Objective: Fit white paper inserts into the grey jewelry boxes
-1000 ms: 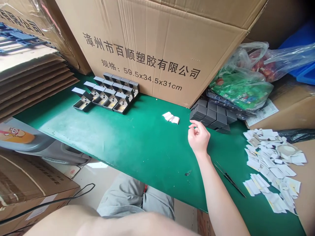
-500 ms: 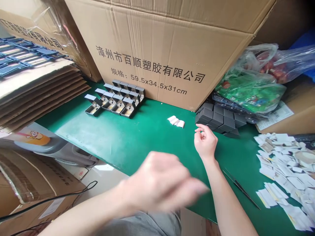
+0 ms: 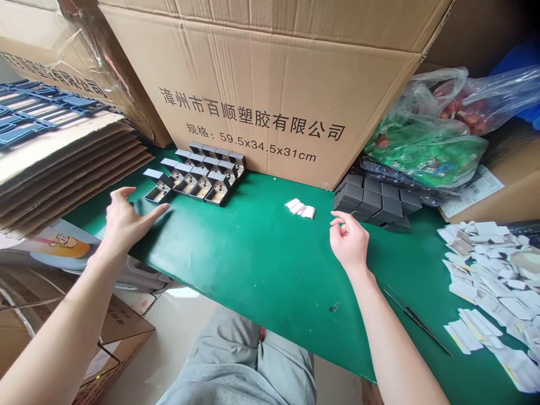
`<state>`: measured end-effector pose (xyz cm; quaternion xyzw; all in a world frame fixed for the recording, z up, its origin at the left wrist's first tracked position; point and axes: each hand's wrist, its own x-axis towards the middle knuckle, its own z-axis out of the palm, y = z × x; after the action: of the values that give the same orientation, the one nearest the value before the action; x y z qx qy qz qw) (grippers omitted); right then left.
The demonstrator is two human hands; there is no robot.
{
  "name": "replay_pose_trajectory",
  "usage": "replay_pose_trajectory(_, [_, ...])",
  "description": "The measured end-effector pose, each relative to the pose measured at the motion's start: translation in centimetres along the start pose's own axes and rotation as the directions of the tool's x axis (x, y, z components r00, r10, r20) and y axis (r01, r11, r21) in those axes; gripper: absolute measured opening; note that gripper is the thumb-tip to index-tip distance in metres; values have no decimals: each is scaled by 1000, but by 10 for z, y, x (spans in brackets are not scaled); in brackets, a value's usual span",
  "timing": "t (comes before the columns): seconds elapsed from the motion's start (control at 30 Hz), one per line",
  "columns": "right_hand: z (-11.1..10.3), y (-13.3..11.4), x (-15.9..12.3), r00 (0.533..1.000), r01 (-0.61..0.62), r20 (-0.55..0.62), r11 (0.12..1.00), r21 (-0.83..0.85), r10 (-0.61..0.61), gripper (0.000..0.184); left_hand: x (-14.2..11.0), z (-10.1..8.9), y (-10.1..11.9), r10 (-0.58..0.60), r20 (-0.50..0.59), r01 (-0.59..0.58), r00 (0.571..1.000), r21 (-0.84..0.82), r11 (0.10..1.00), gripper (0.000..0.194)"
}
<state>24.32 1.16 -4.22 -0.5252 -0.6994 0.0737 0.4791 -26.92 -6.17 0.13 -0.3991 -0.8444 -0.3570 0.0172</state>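
Note:
My left hand (image 3: pixel 133 216) reaches over the left of the green table, thumb and fingers spread apart, holding nothing. Just beyond it stands a small black box with its lid raised (image 3: pixel 158 193), apart from the fingers as far as I can see. Several more lidded black boxes (image 3: pixel 217 194) stand beside it in rows, lids up, with pale contents. My right hand (image 3: pixel 349 242) rests on the table with its fingers curled in loosely and nothing visible in them. Right behind it is a stack of closed black boxes (image 3: pixel 371 202). A folded white paper piece (image 3: pixel 300 208) lies left of that hand.
Black tweezers (image 3: pixel 417 322) lie right of my right forearm. Loose white paper pieces (image 3: pixel 493 275) cover the table's right side. A large carton (image 3: pixel 270 67) walls off the back. Stacked cardboard sheets (image 3: pixel 76 180) stand at left; plastic bags (image 3: pixel 430 146) sit at back right.
My left hand has swung from the front middle to the far left, near the raised-lid boxes, and its fingers are now spread. My right hand has stayed in place.

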Motion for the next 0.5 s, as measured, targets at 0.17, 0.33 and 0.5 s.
replay_pose_trajectory(0.17, [0, 0, 1, 1000, -16, 24, 1000, -16, 16, 35, -3, 2, 19, -80, -76, 74, 994, -74, 994, 63])
replay_pose_trajectory(0.33, [-1, -2, 4, 998, -48, 30, 999, -2, 48, 35, -55, -10, 48, 110, -505, -275, 856, -264, 925, 54])
replay_pose_trajectory(0.5, [-2, -22, 5, 937, -337, 212, 872, 356, 276, 25, -118, 31, 142, 555, -180, -562, 812, -498, 660, 46])
